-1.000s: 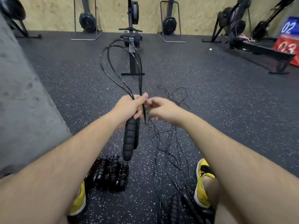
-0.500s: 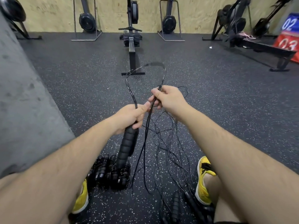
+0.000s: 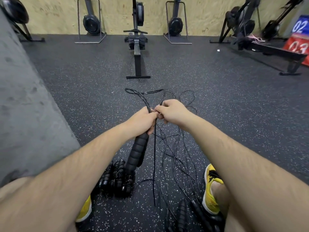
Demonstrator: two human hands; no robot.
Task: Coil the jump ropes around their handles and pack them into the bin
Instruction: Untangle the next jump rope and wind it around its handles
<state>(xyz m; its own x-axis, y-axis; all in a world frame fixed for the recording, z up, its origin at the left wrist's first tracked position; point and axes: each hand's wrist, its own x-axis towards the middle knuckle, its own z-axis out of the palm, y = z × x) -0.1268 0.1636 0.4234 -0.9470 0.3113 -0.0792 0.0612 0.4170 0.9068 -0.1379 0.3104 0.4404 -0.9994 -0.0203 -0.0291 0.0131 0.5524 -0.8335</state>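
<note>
My left hand (image 3: 142,120) grips the top of a pair of black foam jump-rope handles (image 3: 136,153) that hang down from it. Thin black rope (image 3: 144,96) loops up and over in front of both hands. My right hand (image 3: 172,111) pinches that rope right beside my left thumb, the two hands touching. More loose black rope (image 3: 173,158) lies tangled on the floor between my feet. A pile of coiled jump ropes (image 3: 117,180) sits on the floor by my left foot. More black handles (image 3: 189,213) lie near my right foot. No bin is in view.
I sit on speckled black rubber floor with yellow shoes (image 3: 210,190) on either side. A grey concrete wall (image 3: 21,101) runs along the left. Rowing machines (image 3: 138,52) stand ahead against a plywood wall. Numbered red and blue boxes (image 3: 299,41) are at the far right.
My right hand has come back down to my left hand with the rope. The rope loop in front of the hands is now smaller and lower.
</note>
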